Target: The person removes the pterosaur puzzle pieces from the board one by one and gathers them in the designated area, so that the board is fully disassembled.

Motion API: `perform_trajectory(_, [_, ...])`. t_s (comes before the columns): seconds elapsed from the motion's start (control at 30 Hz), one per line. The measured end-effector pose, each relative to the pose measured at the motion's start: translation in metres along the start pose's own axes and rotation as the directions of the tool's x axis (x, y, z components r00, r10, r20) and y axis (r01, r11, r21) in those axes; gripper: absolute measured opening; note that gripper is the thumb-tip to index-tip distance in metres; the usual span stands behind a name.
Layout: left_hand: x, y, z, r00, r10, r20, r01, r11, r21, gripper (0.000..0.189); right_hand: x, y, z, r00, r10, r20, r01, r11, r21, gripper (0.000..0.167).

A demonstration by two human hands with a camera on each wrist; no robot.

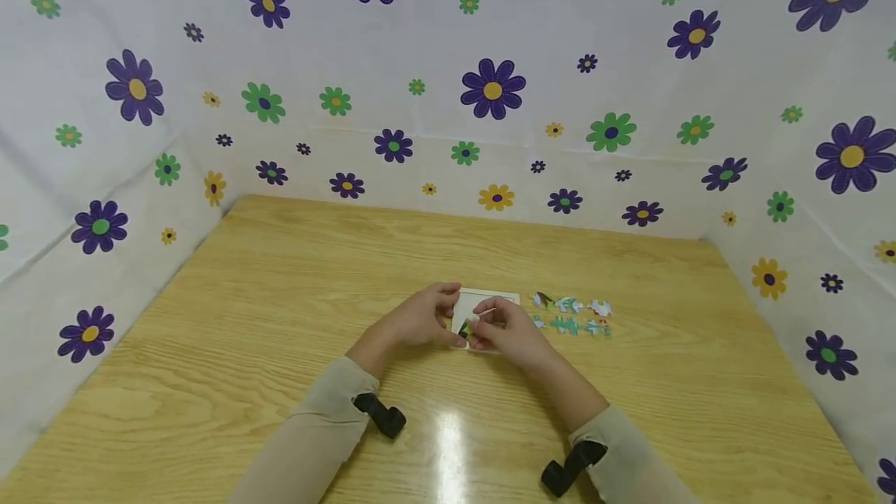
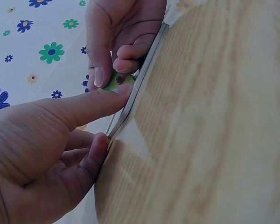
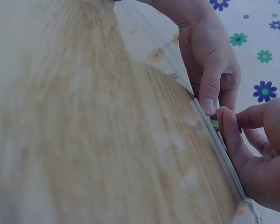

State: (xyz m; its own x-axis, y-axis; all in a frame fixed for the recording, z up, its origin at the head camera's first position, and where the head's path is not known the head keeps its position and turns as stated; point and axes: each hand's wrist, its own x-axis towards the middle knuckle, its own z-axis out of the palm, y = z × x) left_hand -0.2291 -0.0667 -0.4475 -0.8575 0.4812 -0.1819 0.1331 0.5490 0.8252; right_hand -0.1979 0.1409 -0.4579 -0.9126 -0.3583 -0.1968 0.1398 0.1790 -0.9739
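A shallow white puzzle board (image 1: 467, 303) lies on the wooden table, between the two hands. My left hand (image 1: 416, 319) grips its left side, thumb along the near corner and fingers at the far part of that edge. With thumb and fingertips, my right hand (image 1: 516, 337) pinches a small green and dark jigsaw piece (image 2: 115, 82) over the board's near left corner. The left thumb lies close beside this piece in the left wrist view. Fingers partly cover the piece, so whether it lies flat in the corner cannot be told.
Several loose jigsaw pieces (image 1: 567, 325) lie in two rows just right of the board, in teal, white, brown and red. A flower-print cloth (image 1: 420, 131) stands round the back and sides of the table (image 1: 280, 271). Black straps (image 1: 381, 414) sit on both wrists.
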Motion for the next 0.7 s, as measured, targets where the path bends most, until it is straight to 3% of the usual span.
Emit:
perform_trajectory(0.13, [0.002, -0.002, 0.0, 1.0, 0.01, 0.001, -0.01, 1.0, 0.026, 0.096, -0.003, -0.003, -0.001, 1.0, 0.009, -0.023, -0.01, 1.0, -0.016, 0.032])
perform_trajectory(0.47, [0.002, -0.001, 0.001, 1.0, 0.017, -0.013, -0.017, 1.0, 0.015, 0.093, -0.018, -0.01, -0.016, 0.991, 0.06, -0.116, -0.058, 0.998, 0.024, 0.032])
perform_trajectory(0.7, [0.0, 0.002, 0.001, 1.0, 0.008, -0.015, -0.008, 1.0, -0.008, 0.093, -0.027, -0.006, -0.033, 0.992, 0.046, -0.118, -0.045, 0.999, 0.005, 0.035])
